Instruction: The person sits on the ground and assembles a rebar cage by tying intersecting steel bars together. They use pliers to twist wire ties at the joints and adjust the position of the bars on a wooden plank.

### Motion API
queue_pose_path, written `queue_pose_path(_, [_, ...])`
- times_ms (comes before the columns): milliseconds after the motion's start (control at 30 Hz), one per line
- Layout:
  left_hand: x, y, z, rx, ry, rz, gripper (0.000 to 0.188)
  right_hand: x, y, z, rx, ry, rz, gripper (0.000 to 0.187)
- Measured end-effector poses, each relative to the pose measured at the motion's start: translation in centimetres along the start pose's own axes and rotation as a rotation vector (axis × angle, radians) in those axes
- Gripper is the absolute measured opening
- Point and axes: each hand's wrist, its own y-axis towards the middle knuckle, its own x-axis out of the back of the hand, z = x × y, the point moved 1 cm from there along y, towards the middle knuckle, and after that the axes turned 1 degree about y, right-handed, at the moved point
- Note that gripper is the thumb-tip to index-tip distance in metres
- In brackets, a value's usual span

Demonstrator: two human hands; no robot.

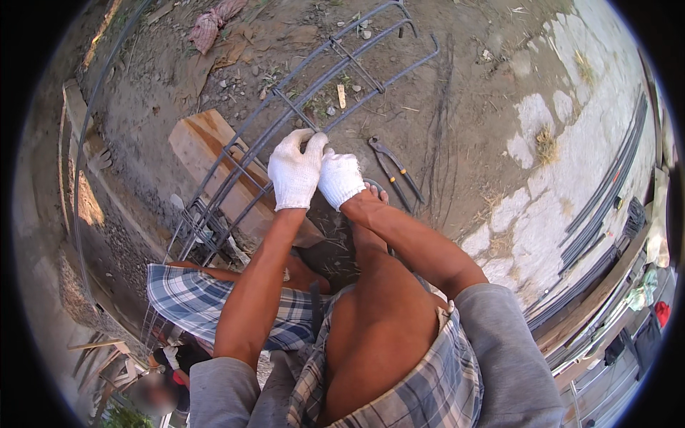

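Observation:
A long cage of ribbed steel rebar (235, 167) with bent crosswise stirrups slants from the lower left to the top. My left hand (293, 170), in a white knit glove, is closed in a pinch at the cage's near bar, beside a stirrup. Pressed against it on the right, my right hand (340, 180), gloved the same way, has its fingers curled closed. Whatever their fingers grip is hidden. To the right of my hands, nippers (393, 167) with black and yellow handles lie on the dirt. A wooden block (207, 139) sits under the cage.
My bare foot (377, 191) is just beyond my right wrist. Bundles of dark bars (606, 189) lie along cracked concrete (531, 196) at the right. A thin rod (87, 135) curves up the left side. Another person (153, 392) is at the lower left; a reddish cloth (205, 32) lies far off.

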Motion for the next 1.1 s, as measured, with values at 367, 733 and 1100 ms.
queue_pose_path(367, [0.9, 1.9, 0.4, 0.059, 0.044, 0.290, 0.042, -0.2, 1.0, -0.3, -0.029, 0.399, -0.055, 0.025])
queue_pose_path(733, [-0.6, -1.0, 1.3, -0.166, -0.030, -0.139, 0.027, 10.8, -2.7, -1.5, -0.167, 0.912, -0.518, 0.022])
queue_pose_path(1100, [-2.6, -1.3, 5.1, -0.301, 0.366, -0.253, 0.027, 14.3, 3.9, 0.9, -0.144, 0.492, -0.099, 0.037])
